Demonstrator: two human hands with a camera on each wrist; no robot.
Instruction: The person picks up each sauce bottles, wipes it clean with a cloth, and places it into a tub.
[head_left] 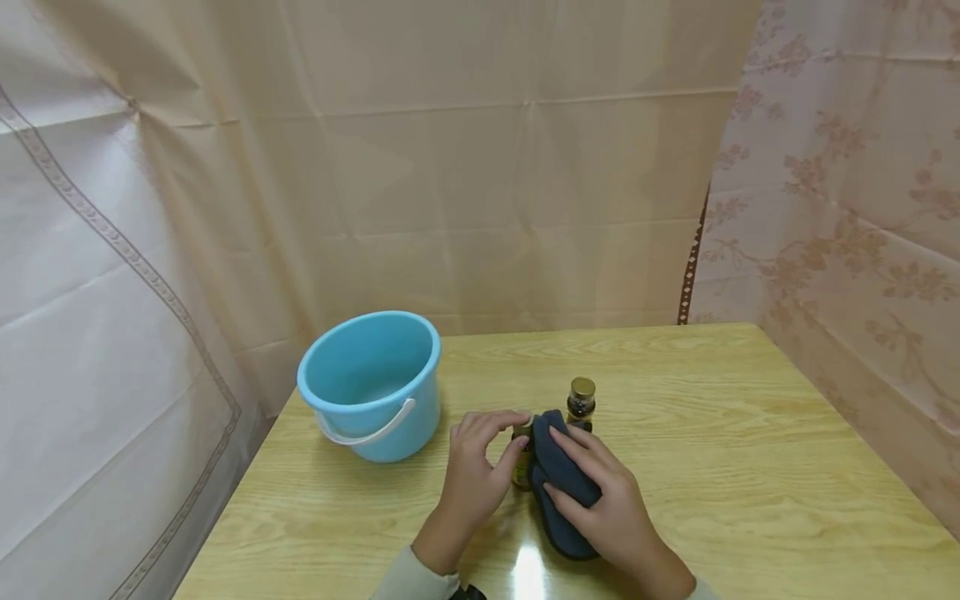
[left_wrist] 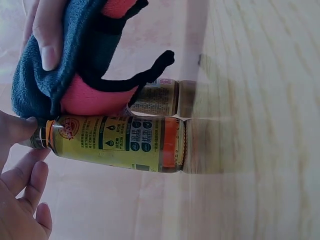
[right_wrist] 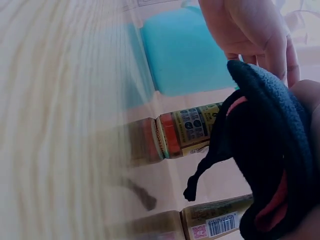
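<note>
Sleeves [head_left: 420, 577] angled up from bottom centre; left hand [head_left: 477, 471] pinched a bottle [left_wrist: 117, 143] near its top, right hand [head_left: 618, 508] gripped dark-blue cloth [head_left: 561, 471].

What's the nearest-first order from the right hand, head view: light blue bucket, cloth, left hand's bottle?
1. Dark blue cloth: in the right hand.
2. Yellow-labelled bottle: pinched by left hand, left of cloth.
3. Light blue bucket: farthest left.

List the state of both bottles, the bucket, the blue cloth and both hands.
Bucket: upright, open-topped, handle lowered
Near bottle: upright, capped
Far bottle: upright, capped
Blue cloth: folded, pink side partly showing
Left hand: pinching near bottle's top
Right hand: gripping blue cloth
</note>
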